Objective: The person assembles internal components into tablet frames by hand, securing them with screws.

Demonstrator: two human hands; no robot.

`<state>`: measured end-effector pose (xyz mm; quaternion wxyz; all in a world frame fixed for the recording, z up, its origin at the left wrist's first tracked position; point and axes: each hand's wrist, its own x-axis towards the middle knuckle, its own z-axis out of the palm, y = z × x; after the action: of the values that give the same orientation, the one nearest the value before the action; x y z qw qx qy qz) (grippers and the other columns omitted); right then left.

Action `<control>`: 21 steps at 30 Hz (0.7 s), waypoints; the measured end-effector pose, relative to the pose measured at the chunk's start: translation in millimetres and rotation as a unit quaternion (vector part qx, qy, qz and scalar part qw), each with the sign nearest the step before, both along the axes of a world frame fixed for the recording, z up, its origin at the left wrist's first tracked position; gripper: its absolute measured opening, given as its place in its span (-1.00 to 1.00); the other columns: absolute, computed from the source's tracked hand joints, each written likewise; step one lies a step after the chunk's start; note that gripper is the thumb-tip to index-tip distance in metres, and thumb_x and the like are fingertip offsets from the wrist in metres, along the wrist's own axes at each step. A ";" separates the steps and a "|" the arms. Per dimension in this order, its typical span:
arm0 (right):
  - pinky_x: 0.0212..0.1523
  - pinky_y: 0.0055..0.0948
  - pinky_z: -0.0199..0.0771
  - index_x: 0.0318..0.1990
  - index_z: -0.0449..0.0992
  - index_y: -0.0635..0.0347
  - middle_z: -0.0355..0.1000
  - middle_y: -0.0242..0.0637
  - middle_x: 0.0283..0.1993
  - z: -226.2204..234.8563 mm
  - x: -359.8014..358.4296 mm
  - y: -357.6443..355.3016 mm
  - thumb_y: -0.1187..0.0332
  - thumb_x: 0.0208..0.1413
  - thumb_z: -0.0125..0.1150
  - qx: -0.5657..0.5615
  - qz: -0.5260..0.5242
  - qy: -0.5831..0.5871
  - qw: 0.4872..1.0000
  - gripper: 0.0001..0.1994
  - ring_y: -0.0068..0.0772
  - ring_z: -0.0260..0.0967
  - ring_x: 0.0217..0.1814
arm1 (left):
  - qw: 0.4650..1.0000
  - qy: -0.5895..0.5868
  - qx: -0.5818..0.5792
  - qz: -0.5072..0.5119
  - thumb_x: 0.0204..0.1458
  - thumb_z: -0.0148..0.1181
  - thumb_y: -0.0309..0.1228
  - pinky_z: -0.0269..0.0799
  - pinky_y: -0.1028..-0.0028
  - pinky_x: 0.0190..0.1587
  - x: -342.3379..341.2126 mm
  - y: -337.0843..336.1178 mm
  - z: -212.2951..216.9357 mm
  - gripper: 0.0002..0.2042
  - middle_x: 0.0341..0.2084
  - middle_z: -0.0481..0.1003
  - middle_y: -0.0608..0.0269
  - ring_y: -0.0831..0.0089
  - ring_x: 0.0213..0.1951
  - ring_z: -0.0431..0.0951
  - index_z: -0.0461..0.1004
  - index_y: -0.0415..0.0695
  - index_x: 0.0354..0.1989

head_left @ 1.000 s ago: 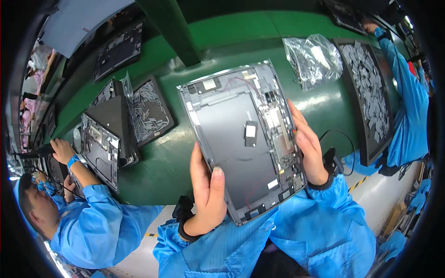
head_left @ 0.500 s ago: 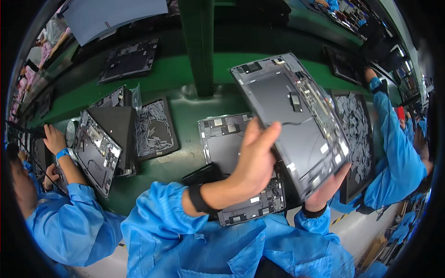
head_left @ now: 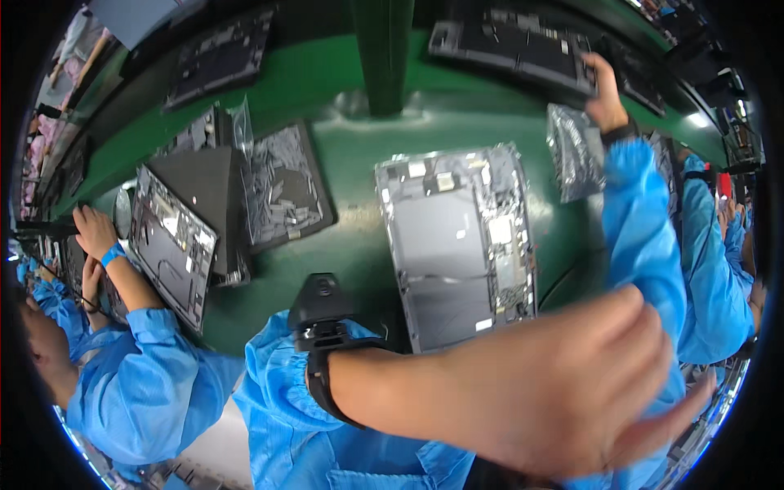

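Note:
My right hand reaches to the far right with its fingers around the near right end of an opened tablet, a thin dark grey casing with inner parts showing. That tablet lies on the far green ledge. My left hand hangs in the right foreground, above the work surface, its fingers smeared by motion; whether it holds anything cannot be made out. Behind my left forearm another opened tablet lies face up on the green bench, with a circuit board, a cable and a grey panel. Its lower end is hidden.
A dark tray of small grey pieces sits left of centre. A clear plastic bag lies at right. A green post rises at the back. A co-worker sits left, beside a tilted opened tablet.
The tablet that was held up over the bench is now on the far ledge in my right hand. My left hand has let it go and swung right and nearer. The view has shifted.

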<state>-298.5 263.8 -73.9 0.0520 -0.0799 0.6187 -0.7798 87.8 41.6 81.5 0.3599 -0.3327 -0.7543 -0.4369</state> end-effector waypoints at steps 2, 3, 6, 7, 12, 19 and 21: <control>-0.13 -0.36 0.55 -0.24 0.53 0.23 0.55 -0.24 -0.25 29.1 -25.1 -29.1 0.31 0.08 0.16 -0.017 0.132 -0.146 0.980 -0.81 -0.34 0.51 -0.23 | 0.999 0.024 -0.030 0.000 -0.08 0.20 -0.40 0.55 0.42 -0.23 11.6 -10.1 0.1 -0.69 -0.24 0.54 0.17 0.35 -0.27 0.55 0.58 -0.10 -0.11; -0.15 -0.36 0.54 -0.24 0.54 0.22 0.54 -0.26 -0.28 27.4 -45.9 -30.2 0.30 0.09 0.16 0.012 0.146 -0.155 0.977 -0.81 -0.35 0.50 -0.26 | 0.998 0.038 -0.039 -0.010 -0.09 0.19 -0.41 0.54 0.42 -0.23 8.4 -17.2 -2.7 -0.70 -0.26 0.53 0.17 0.34 -0.29 0.55 0.58 -0.12 -0.12; -0.25 -0.39 0.51 -0.22 0.54 0.19 0.51 -0.33 -0.33 7.7 -59.5 -58.8 0.27 0.13 0.13 0.142 0.093 0.003 0.985 -0.80 -0.41 0.43 -0.31 | 0.992 0.093 -0.078 -0.029 -0.11 0.16 -0.43 0.51 0.42 -0.23 3.6 -37.8 -6.3 -0.72 -0.34 0.52 0.15 0.33 -0.32 0.53 0.58 -0.17 -0.17; -0.27 -0.38 0.48 -0.21 0.54 0.19 0.50 -0.33 -0.33 5.0 -67.5 -64.3 0.27 0.14 0.13 0.141 0.084 -0.047 0.985 -0.80 -0.42 0.41 -0.32 | 0.988 0.116 -0.090 -0.043 -0.11 0.15 -0.44 0.50 0.42 -0.23 1.9 -40.8 -6.1 -0.73 -0.37 0.51 0.15 0.32 -0.33 0.53 0.58 -0.18 -0.19; -0.27 -0.40 0.41 -0.15 0.54 0.21 0.47 -0.35 -0.29 -31.0 -124.8 -64.9 0.32 0.16 0.08 0.198 0.058 -0.057 0.977 -0.79 -0.43 0.37 -0.33 | 0.991 0.065 0.101 0.051 -0.20 0.20 -0.47 0.47 0.54 -0.40 8.4 -15.9 -22.0 -0.80 -0.44 0.52 0.23 0.43 -0.47 0.51 0.64 -0.12 -0.35; -0.44 -0.63 0.41 0.03 0.53 0.16 0.58 -0.28 -0.08 36.0 -85.1 18.6 0.34 0.18 -0.11 0.344 -0.077 0.004 0.936 -0.65 -0.57 0.51 -0.42 | 0.971 -0.218 -0.047 0.091 -0.09 0.23 -0.60 0.47 0.44 -0.35 6.9 -65.0 -49.5 -0.81 -0.54 0.59 0.24 0.33 -0.45 0.59 0.58 -0.20 -0.25; -0.61 -0.59 0.34 -0.26 0.59 0.24 0.59 -0.29 -0.33 37.5 -106.8 87.2 0.27 0.13 -0.01 0.393 -0.152 0.035 0.906 -0.72 -0.57 0.43 -0.54 | 0.960 -0.247 -0.024 0.128 -0.08 0.24 -0.60 0.48 0.45 -0.33 10.8 -68.7 -63.0 -0.80 -0.51 0.59 0.27 0.36 -0.46 0.58 0.60 -0.22 -0.22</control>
<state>-405.3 351.1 -36.4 -0.0612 0.0146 0.8811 -0.4688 98.6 -27.0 18.5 0.2070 -0.1237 -0.8661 -0.4379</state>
